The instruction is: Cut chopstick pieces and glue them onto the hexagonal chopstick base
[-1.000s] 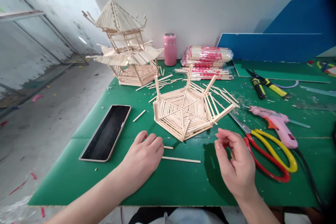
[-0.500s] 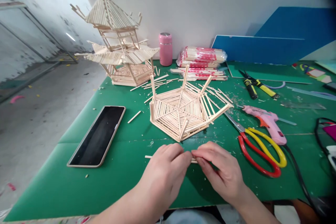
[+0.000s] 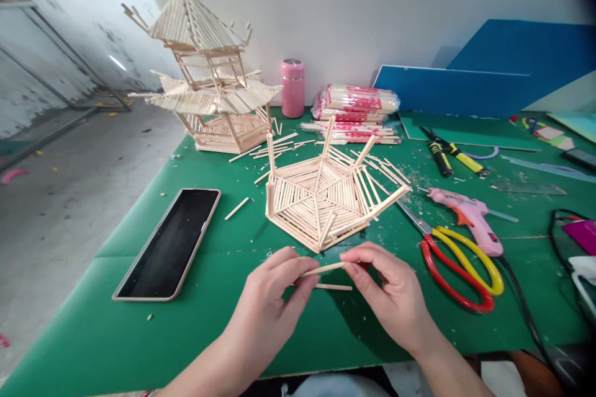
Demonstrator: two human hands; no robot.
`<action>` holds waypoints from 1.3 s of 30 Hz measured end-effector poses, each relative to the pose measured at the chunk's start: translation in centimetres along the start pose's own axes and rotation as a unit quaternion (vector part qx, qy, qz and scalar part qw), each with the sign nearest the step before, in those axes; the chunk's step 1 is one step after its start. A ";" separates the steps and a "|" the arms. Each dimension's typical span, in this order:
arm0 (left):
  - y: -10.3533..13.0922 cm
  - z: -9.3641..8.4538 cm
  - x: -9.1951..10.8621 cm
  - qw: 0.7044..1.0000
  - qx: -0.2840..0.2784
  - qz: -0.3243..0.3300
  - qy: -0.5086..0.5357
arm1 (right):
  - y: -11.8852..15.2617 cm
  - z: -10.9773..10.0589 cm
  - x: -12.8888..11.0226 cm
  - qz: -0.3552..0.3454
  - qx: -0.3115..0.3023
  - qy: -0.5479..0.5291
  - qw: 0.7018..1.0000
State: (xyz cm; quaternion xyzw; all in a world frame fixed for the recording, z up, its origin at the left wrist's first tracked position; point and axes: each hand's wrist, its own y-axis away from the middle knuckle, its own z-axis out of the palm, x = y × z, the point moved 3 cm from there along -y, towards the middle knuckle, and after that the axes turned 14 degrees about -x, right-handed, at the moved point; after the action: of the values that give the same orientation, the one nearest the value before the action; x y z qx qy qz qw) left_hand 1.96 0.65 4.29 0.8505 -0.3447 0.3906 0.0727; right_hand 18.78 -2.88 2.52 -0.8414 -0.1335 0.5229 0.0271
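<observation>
A short wooden stick [image 3: 329,268] is stretched between my two hands, in front of a hexagonal stick base [image 3: 316,195] with upright posts. My left hand [image 3: 277,288] pinches its left end between thumb and fingers. At the right end, the thumb and forefinger of my right hand [image 3: 388,291] are closed on it. Another stick [image 3: 335,287] lies on the green table just below, its left part hidden by my left hand.
A phone [image 3: 170,245] lies left. Scissors [image 3: 459,267], a pink glue gun [image 3: 468,214] and pliers [image 3: 454,152] are at right. Behind stand a stick pagoda [image 3: 209,87], a pink bottle [image 3: 293,90] and bagged sticks [image 3: 356,111].
My left hand has moved left and my hands have drawn apart, uncovering the stick between them. The lower stick's right part now shows. The view has shifted slightly.
</observation>
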 end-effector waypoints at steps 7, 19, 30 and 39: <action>0.7 -1.6 -1.5 0.991 0.055 -0.036 -0.119 | 0.6 -0.4 1.3 0.020 0.050 -0.020 0.998; -0.3 0.0 0.1 0.997 -0.040 -0.057 -0.020 | 0.4 0.0 1.0 0.007 0.026 -0.026 0.999; 0.0 0.9 -0.1 0.992 -0.092 -0.078 0.025 | 0.4 0.0 0.0 -0.064 -0.011 0.098 0.993; -0.2 1.5 0.3 0.994 -0.096 -0.048 0.026 | 0.7 0.0 -0.5 -0.106 -0.051 0.210 0.971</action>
State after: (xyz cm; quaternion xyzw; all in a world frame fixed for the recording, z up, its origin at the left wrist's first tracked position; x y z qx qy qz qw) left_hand 3.16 0.04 3.53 0.8447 -0.3371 0.3740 0.1814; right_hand 18.75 -3.62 2.80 -0.9136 -0.2402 0.3213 0.0667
